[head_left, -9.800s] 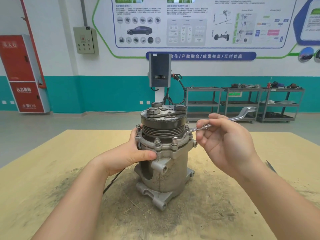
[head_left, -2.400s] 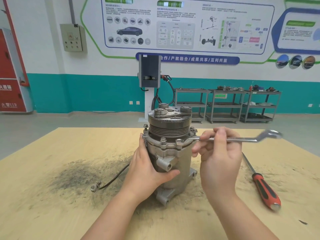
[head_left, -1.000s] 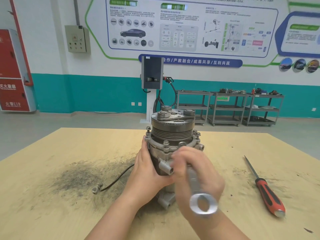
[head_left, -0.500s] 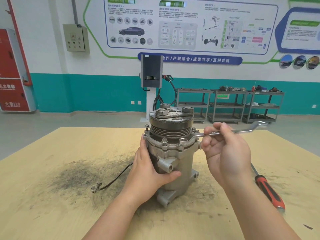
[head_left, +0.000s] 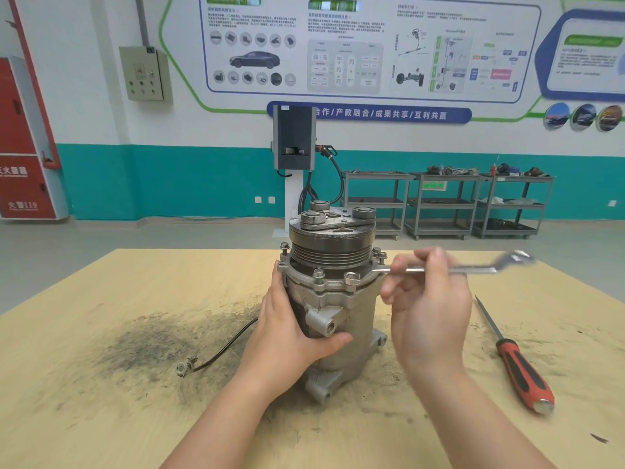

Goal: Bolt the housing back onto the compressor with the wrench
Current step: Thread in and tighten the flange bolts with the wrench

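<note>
While left hand (head_left: 287,336) grips compressor (head_left: 333,299), right hand (head_left: 429,299) seemingly pinches wrench (head_left: 473,268) beside flange

White-and-teal wall (head_left: 203,177), grey floor (head_left: 135,238), metal shelving carts (head_left: 446,204).

Pale wooden table (head_left: 101,299), dark sooty smear left of centre. Compressor (head_left: 333,299) upright mid-frame on it. Black cable (head_left: 220,350) trails lower left from it. Red-handled screwdriver (head_left: 517,363) lies at right, tip pointing up-frame.

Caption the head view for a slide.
Left hand steadies the compressor; right hand works the wrench on a flange bolt.
</note>
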